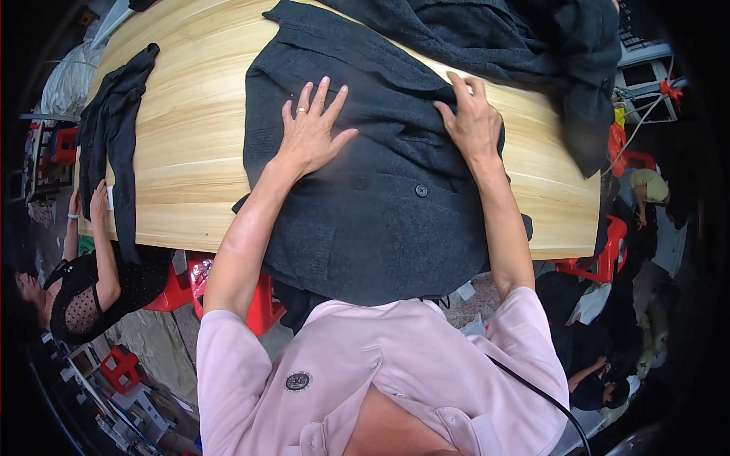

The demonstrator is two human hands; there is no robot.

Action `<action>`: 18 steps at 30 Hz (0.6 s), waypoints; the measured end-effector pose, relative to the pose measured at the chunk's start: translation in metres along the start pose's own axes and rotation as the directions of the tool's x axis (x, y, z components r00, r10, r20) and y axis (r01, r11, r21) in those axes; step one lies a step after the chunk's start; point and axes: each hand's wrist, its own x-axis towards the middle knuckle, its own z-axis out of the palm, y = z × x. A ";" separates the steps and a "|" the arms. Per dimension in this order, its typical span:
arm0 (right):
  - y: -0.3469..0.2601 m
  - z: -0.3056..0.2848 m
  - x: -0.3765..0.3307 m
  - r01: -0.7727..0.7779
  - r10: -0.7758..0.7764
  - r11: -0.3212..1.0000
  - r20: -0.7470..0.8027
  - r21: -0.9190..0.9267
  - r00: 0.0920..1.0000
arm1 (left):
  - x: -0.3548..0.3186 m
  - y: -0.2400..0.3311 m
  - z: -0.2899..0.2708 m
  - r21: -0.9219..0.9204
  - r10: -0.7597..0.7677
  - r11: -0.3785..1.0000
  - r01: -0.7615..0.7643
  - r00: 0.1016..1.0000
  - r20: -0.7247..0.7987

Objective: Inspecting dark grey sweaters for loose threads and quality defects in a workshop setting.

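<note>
A dark charcoal knit cardigan (365, 235) lies spread over the wooden table in front of me, its lower part hanging over the near edge toward my body. A round dark button (421, 191) shows on its front. My left hand (310, 135) rests flat on the cardigan, fingers spread, a ring on one finger. At the cardigan's right edge is my right hand (473, 121), thumb and fingers apart and slightly bent, touching the cloth. Nothing is visible between its fingers.
More dark knitwear (517, 38) is heaped at the table's (190, 114) far right. A co-worker (84, 281) at the left handles another dark garment (114, 129). Red stools (262, 308) stand under the near edge. Other people sit at the right.
</note>
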 end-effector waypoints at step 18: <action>0.013 -0.066 -0.130 -0.088 0.097 0.891 0.001 0.445 0.995 | 0.028 0.026 -0.060 -0.007 0.320 0.928 -0.372 0.805 -0.499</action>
